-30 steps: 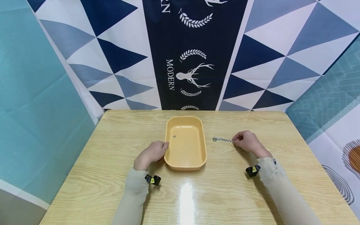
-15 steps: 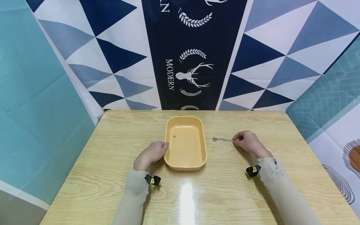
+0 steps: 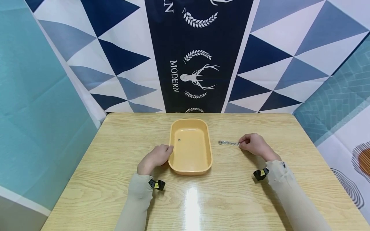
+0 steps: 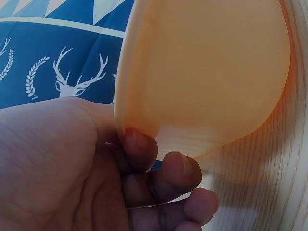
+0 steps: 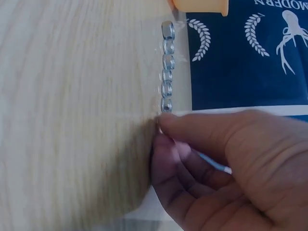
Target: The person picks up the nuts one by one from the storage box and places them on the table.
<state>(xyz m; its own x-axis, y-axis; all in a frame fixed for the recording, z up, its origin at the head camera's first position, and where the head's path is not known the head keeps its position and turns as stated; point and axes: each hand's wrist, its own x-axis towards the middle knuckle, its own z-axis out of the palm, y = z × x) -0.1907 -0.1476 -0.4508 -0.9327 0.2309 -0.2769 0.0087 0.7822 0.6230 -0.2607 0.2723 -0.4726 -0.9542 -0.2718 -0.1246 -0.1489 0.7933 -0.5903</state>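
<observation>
My left hand [image 3: 156,158] grips the left rim of a yellow-orange plastic tray [image 3: 210,150], thumb over the rim and fingers curled at its outer wall, as the left wrist view shows. A small shiny piece, like a metal nut [image 3: 179,140], lies inside the tray. To the right of the tray, a straight row of several small shiny nuts [image 5: 167,61] lies on the table. At the row's right end, the thumb and forefinger of my right hand [image 3: 254,145] pinch together. Whatever lies between those fingertips is mostly hidden.
The wooden table [image 3: 115,134] reaches back to a patterned cloth wall [image 3: 199,77]. A teal cloth [image 3: 43,96] hangs at the left. Light glares off the table [image 3: 192,205] in front of the tray.
The head view has shifted very slightly. Both hands, the tray and the row of nuts hold the same places.
</observation>
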